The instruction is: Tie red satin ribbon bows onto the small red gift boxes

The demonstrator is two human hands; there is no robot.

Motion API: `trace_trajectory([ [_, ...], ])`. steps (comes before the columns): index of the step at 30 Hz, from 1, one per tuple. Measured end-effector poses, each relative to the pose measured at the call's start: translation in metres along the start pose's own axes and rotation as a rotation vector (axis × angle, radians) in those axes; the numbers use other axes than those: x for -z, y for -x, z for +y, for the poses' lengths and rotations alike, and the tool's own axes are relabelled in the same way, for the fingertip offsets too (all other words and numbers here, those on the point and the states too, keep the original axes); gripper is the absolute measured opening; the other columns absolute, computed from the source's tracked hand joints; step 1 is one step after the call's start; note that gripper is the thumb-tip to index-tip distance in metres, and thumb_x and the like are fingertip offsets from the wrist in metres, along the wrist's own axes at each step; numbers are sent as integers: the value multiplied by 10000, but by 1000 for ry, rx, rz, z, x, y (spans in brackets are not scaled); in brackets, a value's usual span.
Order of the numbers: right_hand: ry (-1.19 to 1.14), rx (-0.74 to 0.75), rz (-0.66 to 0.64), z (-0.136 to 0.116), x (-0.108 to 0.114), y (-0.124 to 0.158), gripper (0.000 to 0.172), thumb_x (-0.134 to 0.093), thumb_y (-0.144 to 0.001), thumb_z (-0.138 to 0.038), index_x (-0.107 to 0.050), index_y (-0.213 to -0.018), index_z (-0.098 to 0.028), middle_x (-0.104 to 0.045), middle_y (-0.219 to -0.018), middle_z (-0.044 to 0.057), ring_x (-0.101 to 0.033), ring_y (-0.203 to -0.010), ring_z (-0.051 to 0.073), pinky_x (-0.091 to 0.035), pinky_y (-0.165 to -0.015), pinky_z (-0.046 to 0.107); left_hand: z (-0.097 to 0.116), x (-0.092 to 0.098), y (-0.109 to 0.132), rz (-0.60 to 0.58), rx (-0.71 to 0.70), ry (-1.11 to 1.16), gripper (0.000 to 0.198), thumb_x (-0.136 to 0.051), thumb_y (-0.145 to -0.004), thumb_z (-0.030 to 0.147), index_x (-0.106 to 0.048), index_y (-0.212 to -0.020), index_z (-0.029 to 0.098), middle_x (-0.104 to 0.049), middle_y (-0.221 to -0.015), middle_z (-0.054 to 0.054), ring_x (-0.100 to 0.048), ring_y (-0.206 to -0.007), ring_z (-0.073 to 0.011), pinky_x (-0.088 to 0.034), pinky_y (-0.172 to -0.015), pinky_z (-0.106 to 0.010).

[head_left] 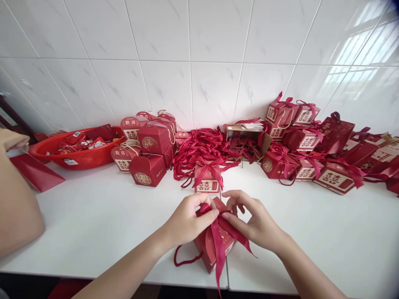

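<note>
Pinching shiny red cloth ribbon [219, 250] w/ L hand [191, 218] & R hand [255, 219], thumbs close, prob. to stop slipping. Laid over small red card box [207, 246], nr front edge of desk [102, 228], mid, prob. for easy reach. With loose red cloth ribbons [201, 145] heaped nr back edge, maybe to leave room; bow-topped red card boxes [307, 173] toward right, maybe for sorting.

An indoor workspace: marble-patterned wall tiles [165, 31] behind the white surface [311, 236], red double-happiness gift boxes [333, 180] upon it.
</note>
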State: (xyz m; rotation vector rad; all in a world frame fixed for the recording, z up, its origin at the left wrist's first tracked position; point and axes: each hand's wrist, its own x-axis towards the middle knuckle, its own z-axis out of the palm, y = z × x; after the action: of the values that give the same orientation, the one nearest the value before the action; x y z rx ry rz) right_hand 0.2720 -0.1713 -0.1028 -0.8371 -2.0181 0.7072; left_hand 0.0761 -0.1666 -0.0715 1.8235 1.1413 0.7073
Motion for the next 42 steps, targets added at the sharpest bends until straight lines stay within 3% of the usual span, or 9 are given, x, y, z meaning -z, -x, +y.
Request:
trace_trajectory([
  [6,0,-37,121,0,-4,-4,162,-561,-869,-205,-568,-1030,-214,-597,-757,-8,-543,-662,114,-444,-607,239,-5,-12,-2,120,-23,-20,266,-555,-839,397,-535,-674,190,-613,-718,-7,-575,-720,-160,-473,-714,-286],
  [13,-33,-146,269,7,-9,-3,24,-584,-823,-199,-576,-846,-198,-605,-738,-3,-519,-641,118,-457,-611,246,-10,-14,-2,169,-63,-68,210,-571,-828,341,-596,-683,191,-643,-741,-16,-585,-735,-161,-481,-729,-287],
  [18,0,-188,336,9,-9,-1,113,-585,-807,-221,-523,-715,-200,-561,-686,-4,-474,-621,125,-439,-602,252,-13,-11,-1,142,-68,-61,147,-612,-793,298,-633,-695,190,-693,-836,-24,-610,-793,-172,-477,-758,-301],
  [26,-2,-206,306,12,-7,2,110,-574,-825,-241,-516,-741,-199,-577,-710,0,-493,-645,130,-442,-627,265,-18,-10,3,124,-57,-9,157,-686,-751,318,-615,-757,178,-680,-959,-43,-615,-919,-195,-469,-826,-302],
  [27,-8,-211,285,12,-6,2,77,-577,-831,-262,-555,-803,-194,-596,-732,6,-517,-658,134,-454,-649,276,-18,-9,4,103,-54,13,176,-691,-748,327,-618,-807,178,-674,-976,-46,-616,-912,-194,-474,-822,-302],
  [30,-28,-266,167,13,-2,3,223,-579,-854,-351,-624,-991,-182,-648,-793,28,-578,-719,153,-473,-700,298,-15,-5,5,33,-65,93,182,-637,-799,337,-606,-891,183,-666,-1000,-49,-619,-914,-190,-483,-828,-299],
  [33,-35,-310,73,13,1,4,251,-549,-876,-397,-667,-873,-175,-656,-802,41,-566,-717,150,-459,-664,280,-12,-2,5,15,-80,123,146,-561,-855,326,-603,-867,187,-672,-972,-41,-617,-953,-187,-471,-872,-294],
  [36,-65,-317,85,9,2,3,277,-541,-879,-395,-632,-752,-166,-620,-743,29,-521,-673,133,-437,-633,259,-10,-4,4,58,-57,74,182,-545,-863,347,-607,-816,183,-680,-909,-33,-627,-892,-183,-478,-831,-288],
  [42,-69,-361,81,3,-3,-4,277,-459,-909,-374,-513,-720,-179,-537,-664,-4,-447,-597,114,-377,-552,233,-11,-15,1,206,-54,1,200,-609,-808,307,-594,-650,184,-701,-824,-16,-643,-822,-176,-479,-769,-276],
])
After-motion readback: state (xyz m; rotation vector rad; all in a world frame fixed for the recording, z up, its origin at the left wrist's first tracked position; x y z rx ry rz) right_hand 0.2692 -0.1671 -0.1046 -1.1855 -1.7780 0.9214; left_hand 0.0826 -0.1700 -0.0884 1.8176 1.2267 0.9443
